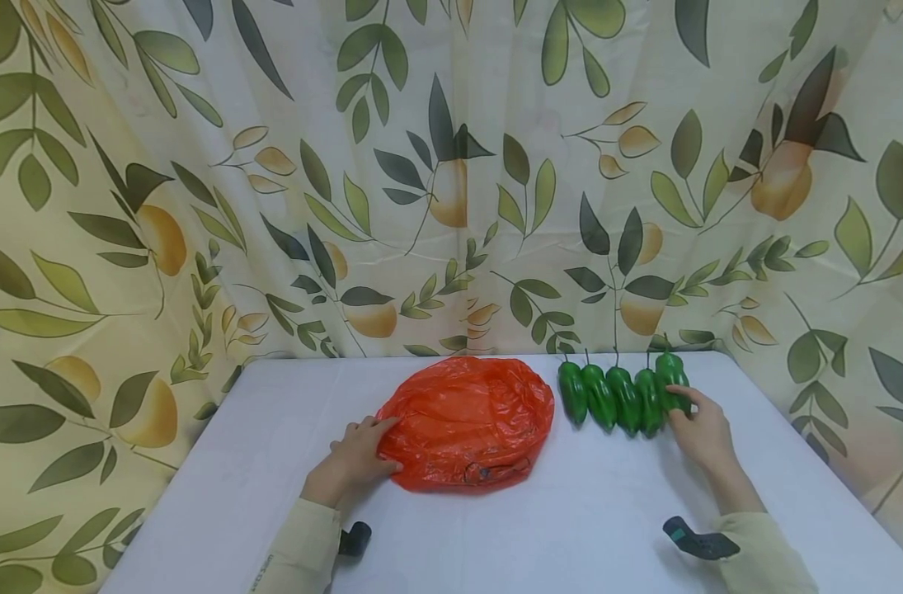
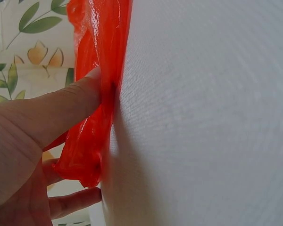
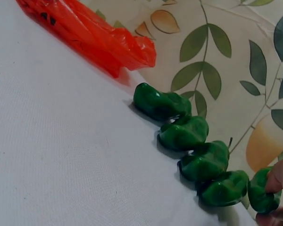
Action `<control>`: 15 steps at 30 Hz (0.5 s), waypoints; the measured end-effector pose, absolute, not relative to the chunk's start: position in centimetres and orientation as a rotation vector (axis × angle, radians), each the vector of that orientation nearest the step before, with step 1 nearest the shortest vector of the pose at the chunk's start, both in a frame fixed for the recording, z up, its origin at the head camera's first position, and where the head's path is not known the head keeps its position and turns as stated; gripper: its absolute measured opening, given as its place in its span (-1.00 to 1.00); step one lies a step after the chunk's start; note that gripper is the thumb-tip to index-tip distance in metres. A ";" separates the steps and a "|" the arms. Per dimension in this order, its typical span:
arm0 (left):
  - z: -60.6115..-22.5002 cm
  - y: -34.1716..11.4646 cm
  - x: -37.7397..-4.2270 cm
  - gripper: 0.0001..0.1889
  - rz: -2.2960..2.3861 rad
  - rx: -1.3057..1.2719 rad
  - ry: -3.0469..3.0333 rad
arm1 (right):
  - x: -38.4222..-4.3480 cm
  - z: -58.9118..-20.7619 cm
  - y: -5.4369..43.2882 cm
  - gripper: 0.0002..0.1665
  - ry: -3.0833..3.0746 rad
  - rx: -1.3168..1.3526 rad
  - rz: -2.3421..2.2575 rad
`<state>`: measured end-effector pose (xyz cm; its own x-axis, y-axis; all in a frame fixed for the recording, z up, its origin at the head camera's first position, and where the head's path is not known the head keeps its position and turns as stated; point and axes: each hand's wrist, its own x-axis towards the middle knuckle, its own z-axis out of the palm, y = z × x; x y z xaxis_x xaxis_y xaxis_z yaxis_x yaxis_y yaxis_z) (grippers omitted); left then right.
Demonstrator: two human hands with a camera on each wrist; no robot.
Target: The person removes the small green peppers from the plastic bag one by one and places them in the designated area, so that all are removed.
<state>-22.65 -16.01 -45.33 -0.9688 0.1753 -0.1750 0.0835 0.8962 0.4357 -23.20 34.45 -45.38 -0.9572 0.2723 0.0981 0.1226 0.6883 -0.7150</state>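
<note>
A crumpled red plastic bag (image 1: 469, 425) with dark print lies in the middle of the table. My left hand (image 1: 358, 458) holds its left edge; in the left wrist view the thumb (image 2: 78, 96) lies on the bag (image 2: 87, 155), and the other fingers are partly hidden behind it. Several green peppers stand side by side in a row to the right of the bag. My right hand (image 1: 703, 429) grips the rightmost pepper (image 1: 671, 371) between thumb and fingers. That pepper (image 3: 262, 190) shows at the right wrist view's edge, beside its neighbour (image 3: 224, 189).
A white cloth covers the table (image 1: 533, 536). Behind it and at both sides hangs a curtain (image 1: 451, 206) printed with leaves and fruit. Dark devices are strapped at the left wrist (image 1: 355, 539) and the right wrist (image 1: 699, 540).
</note>
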 end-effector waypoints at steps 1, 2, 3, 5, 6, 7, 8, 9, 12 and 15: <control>-45.3 -16.0 -22.7 -0.20 0.639 0.195 2.852 | -23.2 -45.4 34.5 -0.36 -2.704 -0.329 1.126; -45.3 -16.0 -22.7 -0.20 0.635 0.196 2.854 | -23.2 -45.4 34.6 -0.35 -2.706 -0.340 1.127; -45.3 -16.0 -22.7 -0.20 0.632 0.196 2.856 | -23.2 -45.5 34.6 -0.35 -2.709 -0.352 1.127; -45.3 -16.0 -22.7 -0.20 0.629 0.196 2.856 | -23.3 -45.6 34.8 -0.35 -2.714 -0.380 1.130; -45.3 -16.0 -22.7 -0.20 0.630 0.193 2.855 | -23.3 -45.6 34.9 -0.34 -2.717 -0.395 1.131; -45.3 -16.0 -22.6 -0.20 0.633 0.188 2.854 | -23.4 -45.7 35.0 -0.34 -2.720 -0.408 1.136; -45.3 -16.0 -22.6 -0.19 0.633 0.189 2.856 | -23.4 -45.7 35.1 -0.34 -2.724 -0.417 1.140; -45.3 -16.0 -22.6 -0.19 0.634 0.188 2.857 | -23.4 -45.8 35.2 -0.34 -2.727 -0.427 1.145; -45.4 -16.0 -22.6 -0.19 0.638 0.190 2.864 | -23.5 -45.9 35.5 -0.35 -2.743 -0.431 1.139; -45.3 -15.9 -22.6 -0.18 0.633 0.200 2.872 | -23.4 -46.1 35.6 -0.36 -2.764 -0.406 1.107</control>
<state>-22.61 -15.95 -45.34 -0.9721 0.1722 -0.1592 0.0894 0.8996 0.4276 -23.41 35.58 -46.08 -0.9544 0.2974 0.0264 0.1969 0.6935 -0.6930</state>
